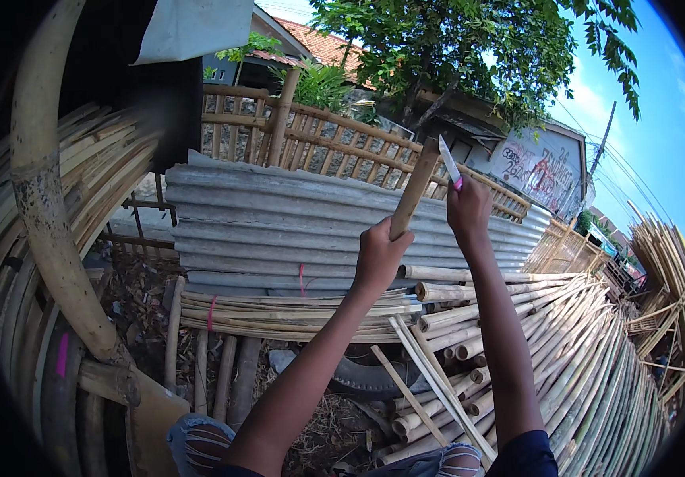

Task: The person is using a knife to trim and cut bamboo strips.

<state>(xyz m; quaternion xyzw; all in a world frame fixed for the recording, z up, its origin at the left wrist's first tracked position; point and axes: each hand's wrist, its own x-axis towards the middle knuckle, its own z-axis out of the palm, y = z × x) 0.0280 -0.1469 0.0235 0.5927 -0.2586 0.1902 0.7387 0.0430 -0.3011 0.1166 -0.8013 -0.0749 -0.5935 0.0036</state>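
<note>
My left hand is wrapped round the lower end of a short bamboo piece, which is held up and tilts slightly to the right. Beside its top end, my right hand grips a knife with a pink handle. The knife's pale blade points up and to the left, close to the bamboo's upper end; I cannot tell whether they touch. Both arms are stretched forward, above the bamboo lying in front of me.
A large heap of bamboo poles spreads to the right. Tied split strips lie ahead, below a corrugated metal sheet and a bamboo fence. A thick bamboo post stands close at left. A tyre lies on the ground.
</note>
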